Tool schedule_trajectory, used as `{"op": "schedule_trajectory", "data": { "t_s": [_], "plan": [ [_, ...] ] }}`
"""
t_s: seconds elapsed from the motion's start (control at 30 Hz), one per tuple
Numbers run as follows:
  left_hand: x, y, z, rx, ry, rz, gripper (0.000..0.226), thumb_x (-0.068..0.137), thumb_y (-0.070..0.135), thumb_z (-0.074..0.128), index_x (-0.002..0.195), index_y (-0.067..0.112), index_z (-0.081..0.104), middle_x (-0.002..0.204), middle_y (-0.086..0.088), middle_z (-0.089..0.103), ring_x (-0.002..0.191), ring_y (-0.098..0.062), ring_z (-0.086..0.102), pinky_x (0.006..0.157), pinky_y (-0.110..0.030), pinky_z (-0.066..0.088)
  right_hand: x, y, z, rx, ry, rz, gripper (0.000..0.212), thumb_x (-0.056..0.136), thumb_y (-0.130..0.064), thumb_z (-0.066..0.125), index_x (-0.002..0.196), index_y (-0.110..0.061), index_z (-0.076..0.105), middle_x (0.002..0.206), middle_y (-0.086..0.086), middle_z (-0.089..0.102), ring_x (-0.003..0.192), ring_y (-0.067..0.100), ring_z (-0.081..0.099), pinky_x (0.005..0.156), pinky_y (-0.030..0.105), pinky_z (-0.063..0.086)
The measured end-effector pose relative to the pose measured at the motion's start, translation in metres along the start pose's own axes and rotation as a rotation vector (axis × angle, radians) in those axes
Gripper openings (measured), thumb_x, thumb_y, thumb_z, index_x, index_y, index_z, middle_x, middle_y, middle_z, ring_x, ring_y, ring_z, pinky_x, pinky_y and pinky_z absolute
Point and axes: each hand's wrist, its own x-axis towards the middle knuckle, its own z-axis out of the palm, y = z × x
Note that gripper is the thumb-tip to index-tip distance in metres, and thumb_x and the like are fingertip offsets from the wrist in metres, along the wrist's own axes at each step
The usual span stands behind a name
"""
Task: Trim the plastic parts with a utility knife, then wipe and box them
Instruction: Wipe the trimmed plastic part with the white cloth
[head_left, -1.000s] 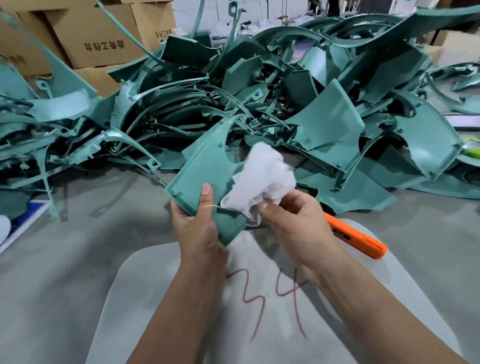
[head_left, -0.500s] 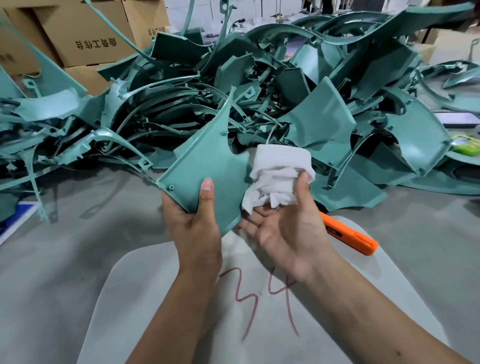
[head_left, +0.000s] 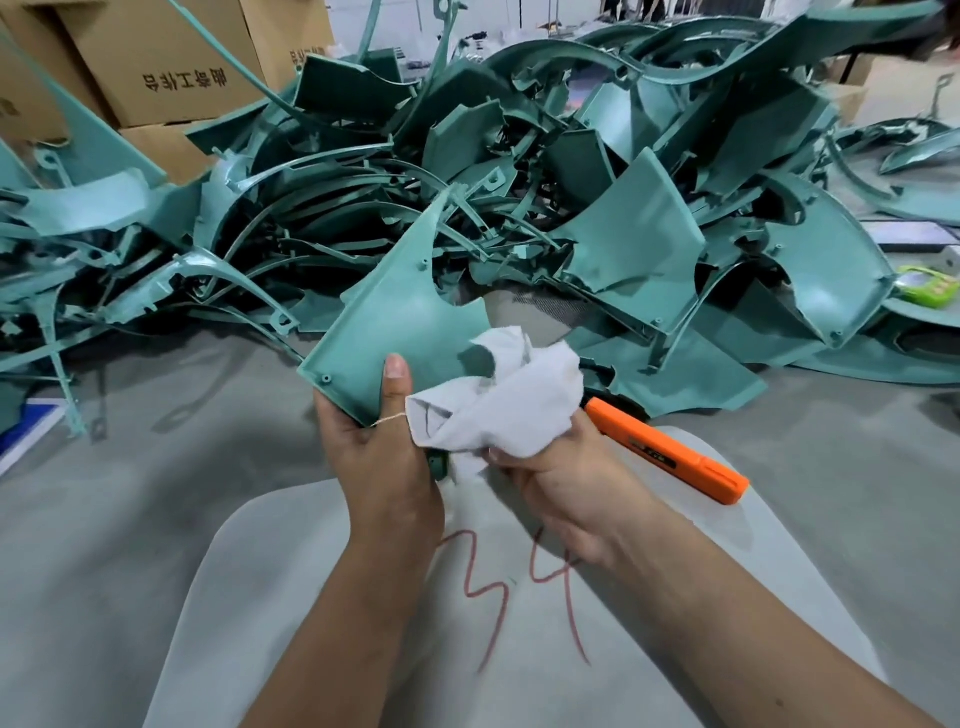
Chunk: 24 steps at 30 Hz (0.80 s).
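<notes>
My left hand (head_left: 379, 441) grips the lower edge of a teal plastic panel (head_left: 395, 317), thumb pressed on its face, holding it tilted up in front of me. My right hand (head_left: 561, 467) clutches a crumpled white cloth (head_left: 509, 405) that lies against the panel's lower right corner. An orange utility knife (head_left: 670, 452) rests on the surface just right of my right hand, with neither hand touching it.
A big heap of teal plastic parts (head_left: 623, 218) fills the area behind the panel. Cardboard boxes (head_left: 171, 67) stand at the back left. A pale board marked 34 (head_left: 519, 597) lies under my forearms. A green device (head_left: 930, 283) sits far right.
My right hand turned from palm up to closed over the cloth and brought it down onto the panel's lower right corner. My left hand kept its grip.
</notes>
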Motion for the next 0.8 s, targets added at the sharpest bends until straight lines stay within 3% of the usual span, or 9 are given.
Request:
{"op": "schedule_trajectory", "data": {
  "t_s": [0.1, 0.17, 0.23, 0.3, 0.37, 0.43, 0.5, 0.63, 0.8],
  "plan": [
    [0.000, 0.003, -0.002, 0.046, -0.045, 0.002, 0.040, 0.099, 0.012, 0.066, 0.137, 0.018, 0.054, 0.119, 0.003, 0.075, 0.107, -0.021, 0.073, 0.088, -0.042, 0.061, -0.005, 0.000, 0.003, -0.007, -0.072, 0.086, 0.048, 0.075, 0.015, 0.068, 0.116, -0.009, 0.077, 0.122, 0.019, 0.074, 0.114, 0.030, 0.071, 0.092, 0.037, 0.060],
    [0.003, 0.005, -0.003, 0.072, -0.032, 0.014, 0.041, 0.098, 0.013, 0.068, 0.137, 0.016, 0.054, 0.119, 0.000, 0.075, 0.107, -0.022, 0.073, 0.089, -0.047, 0.061, -0.004, -0.005, 0.001, 0.156, -0.098, 0.134, 0.063, 0.078, -0.009, 0.074, 0.139, -0.004, 0.061, 0.139, 0.021, 0.065, 0.131, 0.039, 0.060, 0.107, 0.050, 0.050],
    [0.004, 0.005, -0.003, 0.087, -0.038, 0.033, 0.040, 0.097, 0.014, 0.070, 0.134, 0.017, 0.054, 0.121, -0.001, 0.075, 0.111, -0.025, 0.072, 0.088, -0.048, 0.061, -0.003, -0.010, 0.002, 0.254, -0.105, 0.152, 0.079, 0.083, -0.046, 0.072, 0.150, -0.009, 0.052, 0.141, 0.016, 0.064, 0.120, 0.035, 0.066, 0.104, 0.054, 0.048],
    [0.000, 0.004, -0.004, 0.121, -0.083, 0.082, 0.041, 0.095, 0.016, 0.071, 0.132, 0.015, 0.055, 0.123, -0.003, 0.074, 0.112, -0.026, 0.072, 0.086, -0.042, 0.062, -0.001, -0.012, 0.006, 0.235, -0.029, 0.173, 0.078, 0.086, -0.063, 0.059, 0.147, -0.015, 0.056, 0.128, 0.009, 0.071, 0.095, 0.022, 0.074, 0.088, 0.045, 0.057],
    [-0.003, 0.000, -0.004, 0.151, -0.139, 0.094, 0.038, 0.095, 0.014, 0.070, 0.131, 0.013, 0.056, 0.123, -0.005, 0.073, 0.113, -0.027, 0.071, 0.088, -0.040, 0.061, 0.000, -0.006, 0.007, 0.166, 0.104, 0.156, 0.070, 0.085, -0.055, 0.062, 0.141, -0.012, 0.061, 0.122, 0.008, 0.075, 0.096, 0.020, 0.076, 0.079, 0.039, 0.063],
    [-0.004, -0.003, -0.003, 0.189, -0.174, 0.099, 0.035, 0.095, 0.012, 0.070, 0.127, 0.017, 0.059, 0.121, -0.003, 0.074, 0.111, -0.025, 0.072, 0.091, -0.041, 0.060, 0.001, -0.002, 0.007, 0.104, 0.164, 0.097, 0.051, 0.087, -0.037, 0.070, 0.129, -0.009, 0.068, 0.120, 0.013, 0.076, 0.104, 0.025, 0.076, 0.080, 0.036, 0.064],
    [-0.004, -0.005, -0.002, 0.219, -0.199, 0.105, 0.033, 0.093, 0.015, 0.072, 0.124, 0.021, 0.061, 0.121, -0.002, 0.074, 0.114, -0.026, 0.071, 0.097, -0.047, 0.058, 0.001, 0.000, 0.005, 0.079, 0.206, 0.049, 0.035, 0.086, -0.023, 0.074, 0.117, -0.006, 0.074, 0.112, 0.016, 0.078, 0.098, 0.027, 0.078, 0.074, 0.034, 0.063],
    [-0.005, -0.004, -0.005, 0.210, -0.177, 0.135, 0.033, 0.094, 0.015, 0.071, 0.125, 0.022, 0.062, 0.123, -0.002, 0.074, 0.115, -0.026, 0.070, 0.097, -0.047, 0.058, 0.001, 0.004, 0.001, 0.000, 0.212, 0.049, 0.038, 0.084, -0.008, 0.076, 0.120, 0.004, 0.071, 0.113, 0.021, 0.077, 0.101, 0.034, 0.077, 0.080, 0.040, 0.064],
    [-0.004, -0.004, -0.005, 0.226, -0.115, 0.095, 0.035, 0.099, 0.015, 0.067, 0.132, 0.013, 0.057, 0.122, -0.002, 0.073, 0.114, -0.024, 0.070, 0.100, -0.050, 0.057, 0.000, 0.006, -0.002, -0.133, 0.196, -0.010, 0.025, 0.090, 0.000, 0.074, 0.114, 0.004, 0.074, 0.109, 0.020, 0.078, 0.098, 0.032, 0.077, 0.079, 0.037, 0.063]
  ]
}}
